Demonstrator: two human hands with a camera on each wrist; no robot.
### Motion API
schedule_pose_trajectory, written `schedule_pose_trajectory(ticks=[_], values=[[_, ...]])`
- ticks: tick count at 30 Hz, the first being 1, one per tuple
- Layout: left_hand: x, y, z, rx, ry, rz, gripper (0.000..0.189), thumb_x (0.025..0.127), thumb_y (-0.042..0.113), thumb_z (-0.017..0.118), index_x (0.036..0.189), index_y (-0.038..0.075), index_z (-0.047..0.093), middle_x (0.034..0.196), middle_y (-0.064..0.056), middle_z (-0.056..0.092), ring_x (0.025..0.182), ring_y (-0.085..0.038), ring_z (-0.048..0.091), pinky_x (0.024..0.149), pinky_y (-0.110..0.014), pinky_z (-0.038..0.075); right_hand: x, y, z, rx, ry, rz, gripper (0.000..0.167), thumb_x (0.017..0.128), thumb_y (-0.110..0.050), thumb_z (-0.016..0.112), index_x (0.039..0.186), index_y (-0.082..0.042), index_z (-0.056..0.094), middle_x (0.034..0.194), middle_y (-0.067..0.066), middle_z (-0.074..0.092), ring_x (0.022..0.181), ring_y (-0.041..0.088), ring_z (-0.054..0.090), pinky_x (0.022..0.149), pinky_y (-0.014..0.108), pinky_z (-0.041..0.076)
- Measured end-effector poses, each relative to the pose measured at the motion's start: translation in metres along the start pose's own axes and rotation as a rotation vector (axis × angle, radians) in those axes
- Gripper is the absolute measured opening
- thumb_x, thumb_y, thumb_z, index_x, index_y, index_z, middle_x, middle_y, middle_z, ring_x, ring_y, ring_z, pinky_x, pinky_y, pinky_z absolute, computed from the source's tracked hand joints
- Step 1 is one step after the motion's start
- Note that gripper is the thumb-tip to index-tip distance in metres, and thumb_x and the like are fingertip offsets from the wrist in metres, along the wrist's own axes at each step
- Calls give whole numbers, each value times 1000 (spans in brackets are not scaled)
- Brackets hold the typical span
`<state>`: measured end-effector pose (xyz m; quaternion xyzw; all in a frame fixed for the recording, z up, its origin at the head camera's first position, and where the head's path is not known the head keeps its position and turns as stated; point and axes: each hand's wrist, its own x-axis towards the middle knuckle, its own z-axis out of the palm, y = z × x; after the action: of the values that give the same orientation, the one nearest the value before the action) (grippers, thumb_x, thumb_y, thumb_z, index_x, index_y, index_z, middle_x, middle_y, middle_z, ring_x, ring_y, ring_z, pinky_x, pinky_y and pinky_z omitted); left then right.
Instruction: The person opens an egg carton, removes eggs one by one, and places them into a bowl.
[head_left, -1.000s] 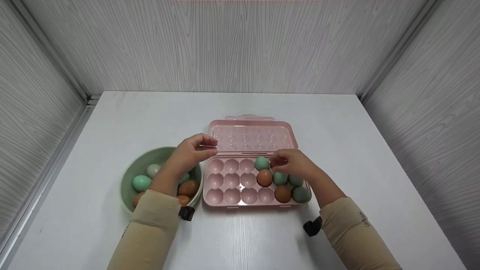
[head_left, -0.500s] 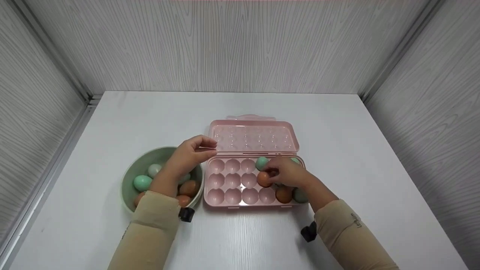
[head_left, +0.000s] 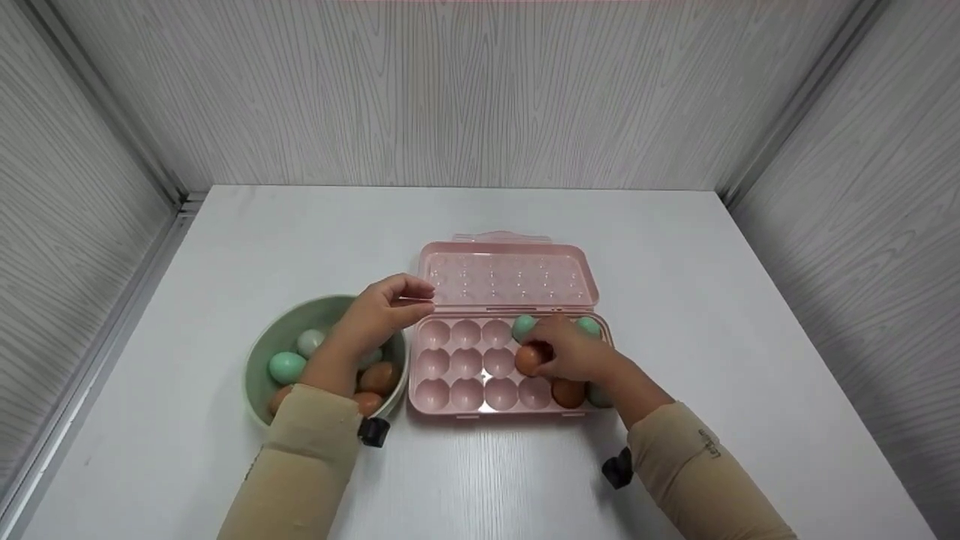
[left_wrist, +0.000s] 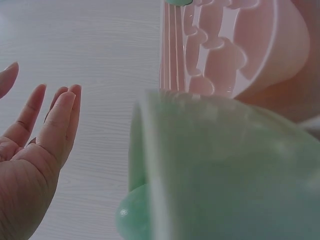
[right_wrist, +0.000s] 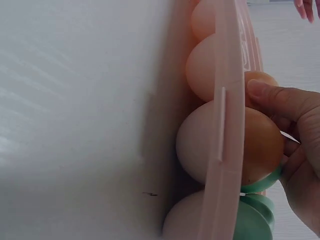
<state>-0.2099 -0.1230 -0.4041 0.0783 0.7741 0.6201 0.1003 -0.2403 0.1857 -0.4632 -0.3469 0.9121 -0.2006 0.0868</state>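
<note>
A pink egg carton (head_left: 480, 412) lies with its lid (head_left: 506, 274) folded back. My right hand (head_left: 574, 352) reaches into it and pinches a brown egg (head_left: 528, 361) that sits in the middle row; the right wrist view shows the thumb (right_wrist: 259, 88) on that egg. Green eggs (head_left: 589, 325) and another brown egg (head_left: 568, 392) sit around the hand, which hides part of the carton. With fingers loosely extended, my left hand (head_left: 379, 311) hovers at the far edge of a green bowl (head_left: 270, 337), holding nothing, also seen in the left wrist view.
Several brown and green eggs lie in the bowl, among them a mint egg (head_left: 286, 367); the left forearm covers some. Vacant cups (head_left: 466, 362) fill the carton's left part. A white table (head_left: 480, 480) carries everything, with grey panels (head_left: 450, 90) behind and at the sides.
My right hand has moved down and left from above the carton's back row onto the brown egg. A mint egg in the back row has come into sight. The left hand stays nearly still.
</note>
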Motion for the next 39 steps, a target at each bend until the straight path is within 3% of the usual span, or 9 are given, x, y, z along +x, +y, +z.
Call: schedule_pose_trajectory(ticks=[5, 13, 19, 28, 35, 39], values=[[0, -1, -1, 2, -3, 19, 34, 84, 17, 67, 114, 5, 56, 117, -10, 56, 109, -20, 54, 94, -35, 42, -2, -3, -12, 132, 26, 60, 36, 74, -23, 77, 107, -19, 62, 99, -9, 57, 91, 12, 51, 83, 33, 44], [2, -2, 0, 3, -7, 28, 38, 82, 21, 69, 114, 4, 56, 116, -10, 56, 109, -20, 54, 93, -33, 42, 2, -9, -40, 356, 136, 15, 38, 74, -12, 76, 109, -12, 61, 103, 0, 57, 97, 16, 55, 84, 32, 49], [3, 3, 5, -5, -29, 43, 36, 82, 15, 68, 114, 2, 56, 114, -10, 57, 107, -20, 56, 91, -33, 45, 10, -32, -59, 493, 205, 9, 38, 75, -14, 76, 109, -12, 61, 106, 1, 57, 99, 17, 55, 86, 34, 48], [4, 9, 21, -5, -89, 32, 36, 81, 17, 70, 112, 5, 57, 113, -8, 58, 106, -19, 56, 89, -31, 46, 24, -74, -67, 493, 227, -13, 40, 73, -18, 77, 110, -14, 62, 106, -4, 59, 99, 12, 55, 85, 25, 48], [6, 13, 31, -75, -166, 64, 43, 78, 16, 73, 116, 7, 55, 117, -9, 56, 109, -22, 56, 89, -33, 47, 32, -89, -66, 499, 198, -52, 41, 73, -20, 77, 111, -14, 63, 106, -3, 60, 100, 13, 56, 88, 34, 47], [7, 15, 36, -84, -165, 83, 45, 78, 12, 73, 118, 6, 52, 118, -10, 53, 109, -23, 54, 87, -32, 48, 35, -92, -66, 508, 186, -57, 41, 73, -19, 77, 111, -12, 63, 106, -1, 61, 100, 14, 56, 88, 34, 48]])
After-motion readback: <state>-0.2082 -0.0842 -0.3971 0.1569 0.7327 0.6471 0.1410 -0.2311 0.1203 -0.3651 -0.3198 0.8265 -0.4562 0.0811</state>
